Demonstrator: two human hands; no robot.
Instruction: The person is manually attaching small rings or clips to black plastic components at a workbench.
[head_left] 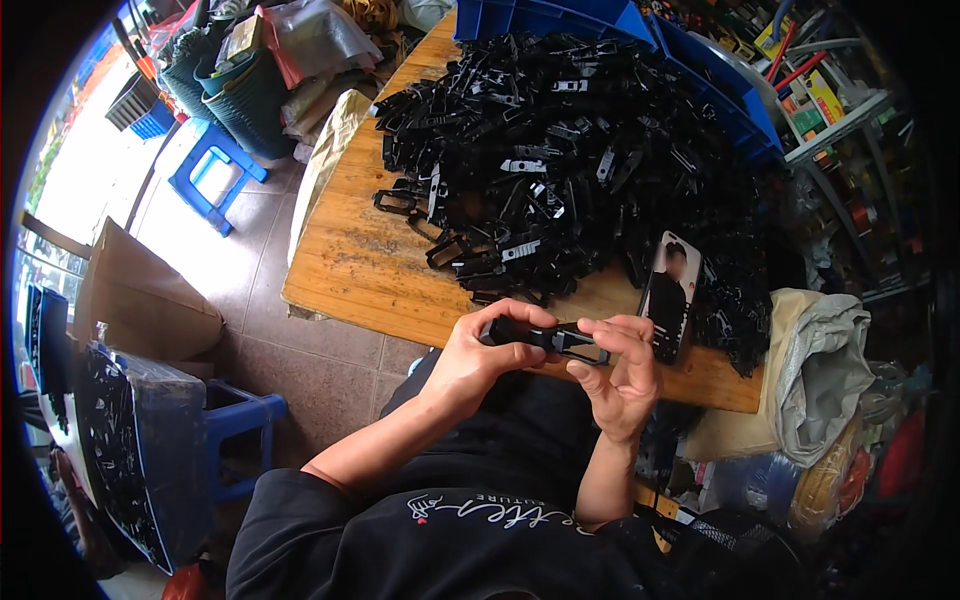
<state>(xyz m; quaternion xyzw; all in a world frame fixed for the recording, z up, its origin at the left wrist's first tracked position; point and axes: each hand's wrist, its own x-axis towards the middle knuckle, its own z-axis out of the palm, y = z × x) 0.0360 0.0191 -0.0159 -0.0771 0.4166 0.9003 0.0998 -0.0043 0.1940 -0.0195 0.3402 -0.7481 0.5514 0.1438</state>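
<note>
Just past the table's near edge, my left hand [478, 352] grips a long black plastic part [557, 340] with a window-like opening toward its right end. Its thumb presses along the near side, and the fingers wrap the far side. My right hand [624, 372] has its thumb and fingertips at that right end, with the other fingers bent. Behind both hands spreads a big pile of similar black plastic parts [520, 165], tangled together on the wooden table [345, 250].
A phone-like slab [668, 300] with a picture rests right of my hands. Blue bins [555, 18] border the pile's far side. Blue stools [215, 170], a cardboard box [150, 290] and a plastic-lined container [150, 440] stand left. Sacks [820, 370] and a shelf [840, 125] are right.
</note>
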